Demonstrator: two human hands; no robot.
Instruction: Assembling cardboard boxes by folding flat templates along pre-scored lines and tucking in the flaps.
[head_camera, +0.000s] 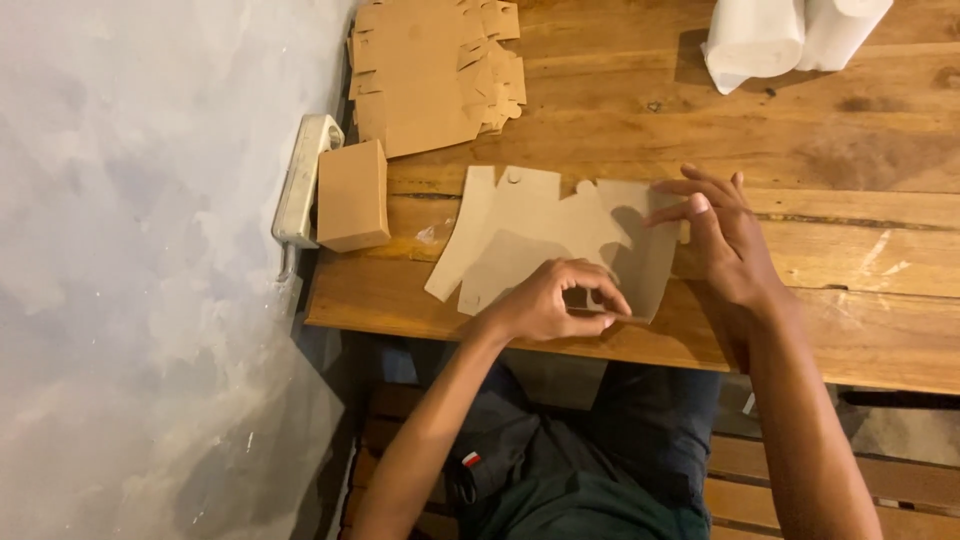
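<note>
Flat cardboard blank (540, 235): tan, die-cut, unfolded, lying on the wooden table (850, 150) near its front edge, long axis running left to right, left end curving toward the table edge. Notches and a small round cut visible along the far edge.

Head view. Left hand (555, 300) at the near edge of the blank, fingers curled, thumb and fingertips pinched together on the near right flap; grip closed on the card. Right hand (725, 235) at the right end of the blank, fingers extended and slightly spread, fingertips resting on the upper right part of the sheet; hand open, pressing rather than gripping as far as visible. Hands near each other, not touching. Shadow of both hands falling across the middle of the blank.

Surroundings, same view. Stack of further flat blanks (430, 70) at the far left of the table, well apart from the hands, edges uneven. Small assembled brown box (353, 195) standing closed at the left table edge, just beside a white power strip (305, 175) that lies against the grey wall (140, 250). White rolls (785, 35) at the far right edge, partly out of frame; exact kind not discernible. Dark trousers and a slatted wooden bench (830, 470) visible below the table edge.
</note>
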